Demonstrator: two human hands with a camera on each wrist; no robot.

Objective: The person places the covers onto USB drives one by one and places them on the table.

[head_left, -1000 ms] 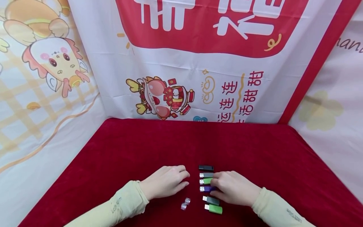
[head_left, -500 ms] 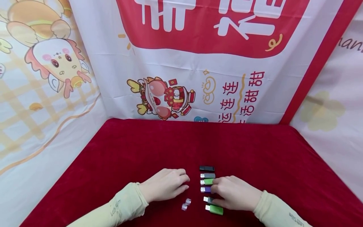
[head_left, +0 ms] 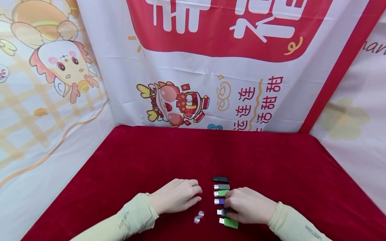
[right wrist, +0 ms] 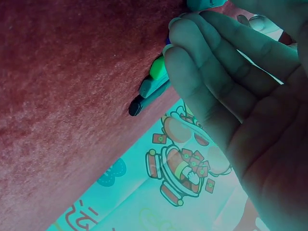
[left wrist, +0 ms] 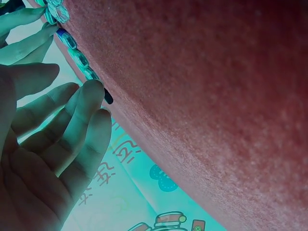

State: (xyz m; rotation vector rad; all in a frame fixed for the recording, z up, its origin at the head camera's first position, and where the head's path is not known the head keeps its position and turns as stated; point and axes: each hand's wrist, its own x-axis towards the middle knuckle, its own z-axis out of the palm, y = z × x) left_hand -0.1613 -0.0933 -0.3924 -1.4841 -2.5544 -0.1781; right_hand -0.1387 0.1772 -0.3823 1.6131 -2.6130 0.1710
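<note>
Several USB drives lie in a column on the red cloth in the head view: a black one (head_left: 221, 179) at the far end, then a grey one (head_left: 223, 187), a green one (head_left: 223, 193), a purple one (head_left: 221, 201), a dark grey one (head_left: 223, 212) and a nearer green one (head_left: 231, 223). My right hand (head_left: 248, 206) is at their right ends, fingertips at the purple drive and thumb overlapping the dark grey one. Left of the column, my left hand (head_left: 178, 195) rests with loosely bent fingers, holding nothing. Two small clear pieces (head_left: 199, 217) lie in front of it.
Red cloth (head_left: 156, 150) covers the table. A printed white hanging (head_left: 120, 93) rises behind its far edge, with more patterned cloth on the left side (head_left: 54, 110) and right side (head_left: 356, 140).
My right hand has shifted slightly toward me, from the grey and purple drives down to the purple and dark grey ones. The left hand stays nearly still, and the drives keep their places.
</note>
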